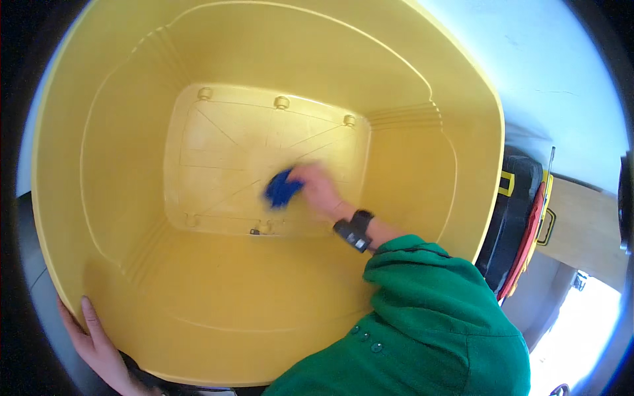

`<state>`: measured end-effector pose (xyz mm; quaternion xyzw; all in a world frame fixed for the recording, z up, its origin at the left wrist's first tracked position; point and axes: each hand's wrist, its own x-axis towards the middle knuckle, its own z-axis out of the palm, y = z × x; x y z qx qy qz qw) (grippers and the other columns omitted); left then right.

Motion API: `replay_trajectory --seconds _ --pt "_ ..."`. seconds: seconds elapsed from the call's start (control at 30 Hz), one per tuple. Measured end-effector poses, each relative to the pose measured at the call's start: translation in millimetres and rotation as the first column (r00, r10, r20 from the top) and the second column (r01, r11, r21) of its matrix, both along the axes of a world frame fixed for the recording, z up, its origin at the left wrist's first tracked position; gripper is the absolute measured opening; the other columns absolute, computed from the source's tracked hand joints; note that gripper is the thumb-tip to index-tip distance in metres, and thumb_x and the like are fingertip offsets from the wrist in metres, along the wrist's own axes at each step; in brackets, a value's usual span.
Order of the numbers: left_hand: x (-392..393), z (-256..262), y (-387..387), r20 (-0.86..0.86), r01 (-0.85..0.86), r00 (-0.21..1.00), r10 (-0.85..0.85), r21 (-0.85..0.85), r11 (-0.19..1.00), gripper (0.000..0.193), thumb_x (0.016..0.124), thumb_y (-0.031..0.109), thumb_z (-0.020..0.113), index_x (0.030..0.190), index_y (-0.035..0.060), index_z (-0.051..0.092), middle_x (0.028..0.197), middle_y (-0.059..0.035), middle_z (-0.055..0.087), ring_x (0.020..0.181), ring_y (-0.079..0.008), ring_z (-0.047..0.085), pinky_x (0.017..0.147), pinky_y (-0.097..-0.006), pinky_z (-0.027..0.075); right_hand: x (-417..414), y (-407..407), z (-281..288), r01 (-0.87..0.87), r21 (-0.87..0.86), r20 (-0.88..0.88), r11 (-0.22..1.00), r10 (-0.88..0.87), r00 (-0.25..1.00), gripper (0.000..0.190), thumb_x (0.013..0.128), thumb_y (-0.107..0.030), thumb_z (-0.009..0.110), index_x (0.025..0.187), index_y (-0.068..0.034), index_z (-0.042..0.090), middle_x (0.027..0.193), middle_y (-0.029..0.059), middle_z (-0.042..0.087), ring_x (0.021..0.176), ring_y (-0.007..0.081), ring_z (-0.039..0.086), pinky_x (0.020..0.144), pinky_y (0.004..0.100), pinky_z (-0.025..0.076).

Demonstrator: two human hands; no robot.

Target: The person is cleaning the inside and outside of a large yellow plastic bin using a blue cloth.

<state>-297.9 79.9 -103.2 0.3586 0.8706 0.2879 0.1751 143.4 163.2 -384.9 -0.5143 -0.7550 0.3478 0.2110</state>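
Observation:
A large yellow plastic bin (pixel 277 292) fills most of the head view, its opening towards me. My right hand (pixel 317 188) is deep inside it, blurred, with its fingers closed on a dark blue cloth (pixel 283 189). Whether the cloth touches the bin's floor I cannot tell. A black band (pixel 354 230) is around my right wrist, below a green sleeve. My left hand (pixel 96 346) grips the bin's rim at the lower left, thumb inside and fingers outside. A small dark object (pixel 255 231) lies at the near edge of the bin's floor.
Right of the bin stands a black case (pixel 515 213) with yellow latches. Beside it are a flat red item (pixel 525 242) and a wooden panel (pixel 584 218). A pale wall (pixel 545 74) rises behind. Grey floor tiles (pixel 37 257) show at the left.

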Motion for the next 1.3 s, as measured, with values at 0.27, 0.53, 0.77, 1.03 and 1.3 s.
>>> replay_trajectory --seconds 0.27,0.53,0.77,1.03,1.3 --pt "5 6 11 -0.001 0.068 0.998 -0.068 -0.036 0.997 0.050 0.097 0.024 0.054 0.135 -0.0060 0.042 0.133 -0.0168 0.051 0.119 -0.0209 0.050 0.100 -0.0306 0.037 110 48 -53 0.370 0.363 0.459 0.855 -0.509 0.728 0.053 0.078 0.002 0.054 0.131 0.001 0.047 0.127 0.0232 0.051 0.117 0.0395 0.046 0.103 0.0467 0.035" --pt "8 10 10 0.011 0.073 0.997 -0.072 -0.032 0.997 0.050 0.097 0.026 0.054 0.134 -0.0055 0.043 0.130 -0.0153 0.053 0.116 -0.0192 0.051 0.098 -0.0294 0.038 -18 -73 -41 0.053 0.171 0.316 0.984 -0.106 0.943 0.058 0.066 0.006 0.051 0.123 -0.003 0.055 0.126 0.0151 0.054 0.119 0.0363 0.046 0.103 0.0472 0.036" --pt "10 11 14 -0.022 0.094 0.995 -0.095 -0.039 0.995 0.049 0.098 0.026 0.054 0.134 -0.0051 0.043 0.128 -0.0140 0.054 0.112 -0.0182 0.053 0.096 -0.0283 0.040 -44 -62 -23 -0.383 0.154 0.244 0.911 0.341 0.908 0.052 0.068 -0.004 0.060 0.120 -0.009 0.059 0.126 0.0054 0.055 0.118 0.0297 0.047 0.098 0.0423 0.040" --pt "15 9 18 0.020 0.076 0.997 -0.076 -0.019 0.997 0.042 0.097 0.023 0.054 0.129 -0.0047 0.048 0.122 -0.0127 0.057 0.108 -0.0157 0.054 0.093 -0.0269 0.041 -21 -82 -4 -0.540 -0.134 0.192 0.831 0.556 0.809 0.040 0.068 -0.004 0.062 0.108 -0.009 0.065 0.113 0.0059 0.058 0.109 0.0282 0.051 0.093 0.0385 0.043" --pt "16 8 15 0.012 0.056 0.998 -0.056 0.000 0.998 0.040 0.097 0.022 0.055 0.127 -0.0042 0.050 0.116 -0.0108 0.060 0.102 -0.0137 0.056 0.089 -0.0251 0.043 -47 -62 5 -0.506 -0.389 -0.096 0.770 0.512 0.854 0.036 0.068 -0.006 0.061 0.104 -0.004 0.065 0.101 0.0119 0.061 0.102 0.0337 0.052 0.091 0.0410 0.044"
